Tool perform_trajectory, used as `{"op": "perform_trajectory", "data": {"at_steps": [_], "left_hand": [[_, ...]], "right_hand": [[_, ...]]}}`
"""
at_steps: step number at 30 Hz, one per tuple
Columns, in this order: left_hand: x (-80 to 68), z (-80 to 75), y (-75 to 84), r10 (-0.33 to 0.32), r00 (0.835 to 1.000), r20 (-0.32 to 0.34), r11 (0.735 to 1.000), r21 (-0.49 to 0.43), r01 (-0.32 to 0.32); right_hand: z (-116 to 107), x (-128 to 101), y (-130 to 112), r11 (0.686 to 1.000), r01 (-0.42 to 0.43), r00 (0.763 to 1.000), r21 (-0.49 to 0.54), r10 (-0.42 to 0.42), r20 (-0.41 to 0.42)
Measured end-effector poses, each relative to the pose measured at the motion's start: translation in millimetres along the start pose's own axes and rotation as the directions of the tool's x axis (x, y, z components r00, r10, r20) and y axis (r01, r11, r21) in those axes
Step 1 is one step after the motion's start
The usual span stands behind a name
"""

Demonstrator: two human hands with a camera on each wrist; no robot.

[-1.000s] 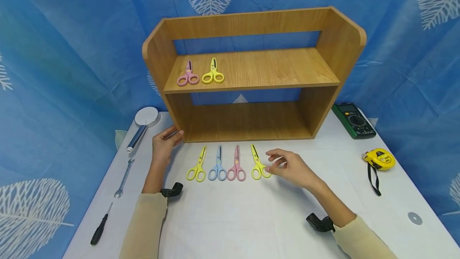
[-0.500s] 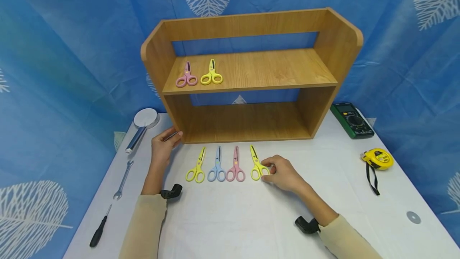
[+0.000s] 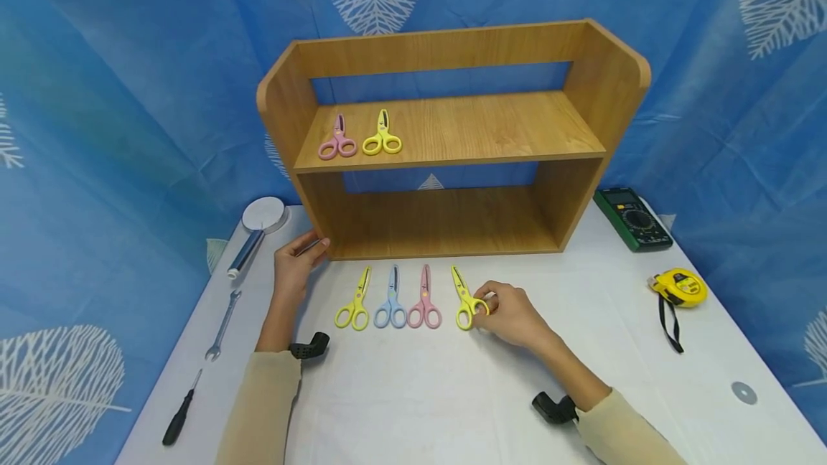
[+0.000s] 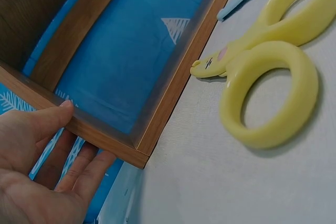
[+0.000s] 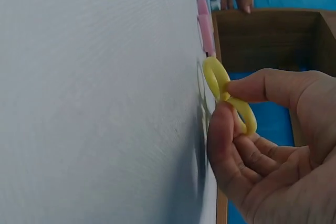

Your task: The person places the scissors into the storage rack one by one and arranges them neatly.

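Standing on the white table [image 3: 400,393], a wooden shelf [image 3: 452,135], holding pink scissors [image 3: 337,141] and yellow scissors [image 3: 382,136] side by side at the left end of its upper board; lower bay holding nothing visible. Resting against the shelf's lower left corner, the left hand [image 3: 293,264], fingers relaxed and nearly straight, thumb on the front edge. Lying in a row just right of that hand: yellow, blue [image 3: 390,301] and pink pairs. Pinching the handle ring of the rightmost yellow pair [image 3: 466,298] between thumb and forefinger, the right hand [image 3: 510,313], scissors lifting slightly off the table.
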State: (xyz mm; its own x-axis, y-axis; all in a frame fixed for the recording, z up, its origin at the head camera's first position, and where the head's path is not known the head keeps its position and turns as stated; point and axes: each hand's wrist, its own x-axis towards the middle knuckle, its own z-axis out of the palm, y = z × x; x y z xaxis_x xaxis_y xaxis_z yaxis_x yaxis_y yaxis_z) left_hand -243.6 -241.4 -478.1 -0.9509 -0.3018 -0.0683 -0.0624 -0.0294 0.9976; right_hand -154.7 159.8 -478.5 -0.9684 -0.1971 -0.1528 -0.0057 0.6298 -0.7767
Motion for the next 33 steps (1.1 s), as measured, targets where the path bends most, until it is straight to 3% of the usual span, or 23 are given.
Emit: {"op": "perform_trajectory", "data": {"at_steps": [8,14,19,22,26,30,33], "left_hand": [[1.0,-0.2,-1.8,0.002,1.000,-0.007,1.000,0.003,-0.002],[2.2,0.1,-2.5,-0.013,1.000,-0.006,1.000,0.012,0.013],[0.6,0.6,-1.6,-0.013,1.000,-0.010,1.000,0.004,0.013],[0.0,0.7,-1.2,-0.008,1.000,-0.016,1.000,0.000,0.008],[-0.1,0.2,-0.9,0.003,1.000,-0.025,1.000,0.006,-0.003],[-0.7,0.1,-0.7,0.004,1.000,-0.021,1.000,0.008,-0.004],[-0.8,0.3,-1.2,-0.001,1.000,-0.014,1.000,0.005,0.001]], "right_hand": [[-21,-9,-20,0.995,0.072,0.997,0.069,-0.070,-0.043],[-58,-23,-68,0.972,0.181,0.983,0.151,-0.175,-0.055],[-96,-25,-113,0.935,0.294,0.955,0.197,-0.277,-0.109],[-116,-12,-138,0.926,0.336,0.935,0.174,-0.306,-0.176],[-132,18,-165,0.939,0.320,0.928,0.124,-0.285,-0.240],[-140,54,-185,0.959,0.276,0.935,0.067,-0.252,-0.250],[-143,77,-197,0.968,0.239,0.949,0.079,-0.215,-0.232]]}}
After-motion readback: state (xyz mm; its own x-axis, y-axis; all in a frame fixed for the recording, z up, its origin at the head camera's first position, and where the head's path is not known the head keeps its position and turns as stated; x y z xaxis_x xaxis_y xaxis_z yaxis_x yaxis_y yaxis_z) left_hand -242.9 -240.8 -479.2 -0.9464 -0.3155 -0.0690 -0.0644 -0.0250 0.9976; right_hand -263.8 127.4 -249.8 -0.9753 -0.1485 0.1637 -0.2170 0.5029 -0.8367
